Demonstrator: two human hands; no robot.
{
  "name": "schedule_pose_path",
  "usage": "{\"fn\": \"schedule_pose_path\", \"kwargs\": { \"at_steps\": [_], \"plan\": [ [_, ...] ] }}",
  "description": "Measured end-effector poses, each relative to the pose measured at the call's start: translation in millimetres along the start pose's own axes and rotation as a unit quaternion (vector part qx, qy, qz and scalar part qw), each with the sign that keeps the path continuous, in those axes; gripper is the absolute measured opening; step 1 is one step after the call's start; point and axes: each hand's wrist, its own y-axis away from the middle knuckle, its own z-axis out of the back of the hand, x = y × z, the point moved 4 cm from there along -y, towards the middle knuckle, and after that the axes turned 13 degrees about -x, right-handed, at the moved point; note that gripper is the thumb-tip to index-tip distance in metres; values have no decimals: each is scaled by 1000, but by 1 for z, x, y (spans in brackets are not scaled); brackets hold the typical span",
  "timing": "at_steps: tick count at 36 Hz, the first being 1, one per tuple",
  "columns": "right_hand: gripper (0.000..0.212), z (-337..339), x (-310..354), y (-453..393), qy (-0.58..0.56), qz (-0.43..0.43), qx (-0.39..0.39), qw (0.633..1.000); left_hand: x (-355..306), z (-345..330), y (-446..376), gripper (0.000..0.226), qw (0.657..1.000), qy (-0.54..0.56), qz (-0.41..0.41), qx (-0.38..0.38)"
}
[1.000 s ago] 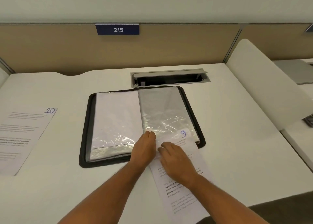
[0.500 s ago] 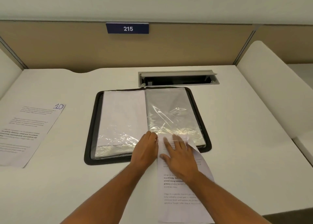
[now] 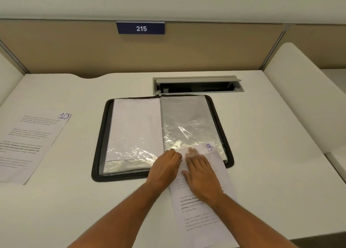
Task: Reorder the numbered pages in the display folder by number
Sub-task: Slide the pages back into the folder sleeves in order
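A black display folder [image 3: 98, 141] lies open on the white desk. Its left sleeve [image 3: 134, 127] holds a blank white sheet. The right sleeve [image 3: 187, 120] is clear plastic. The page marked 9 [image 3: 204, 216] lies with its top edge just inside that sleeve's lower opening, the rest hanging toward me. My right hand [image 3: 201, 174] lies flat on the page, its fingertips under the plastic. My left hand [image 3: 165, 165] holds the sleeve's lower edge beside it, fingers bent down. The page marked 10 [image 3: 31, 144] lies loose at the left.
A grey cable hatch [image 3: 196, 79] stands open just behind the folder. A beige partition with a blue plate reading 215 [image 3: 140, 28] closes the back. White side panels [image 3: 303, 97] border the desk on the right.
The top of page 9 has slid up into the right sleeve's opening, its number now under the plastic. My right hand moved up with it. My left hand stayed at the sleeve's edge.
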Motion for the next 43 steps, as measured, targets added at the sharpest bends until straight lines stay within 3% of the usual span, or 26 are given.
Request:
{"fn": "schedule_pose_path", "kwargs": {
  "at_steps": [12,22,25,32,43],
  "plan": [
    [71,-13,-17,-11,31,-17,46,998,-9,0,-5,13,999,-19,-40,8],
    [74,-10,-9,-23,39,-134,52,989,-8,-4,-5,8,999,-29,-36,12],
    [70,-10,-8,-22,17,-100,54,993,-7,-5,-4,9,999,-28,-33,18],
    [60,-10,-16,4,-11,79,19,997,-9,-2,-3,13,999,-15,-37,14],
    [60,-15,-15,-27,-30,41,58,997,-10,-2,0,19,999,-3,-31,21]
  ]
}}
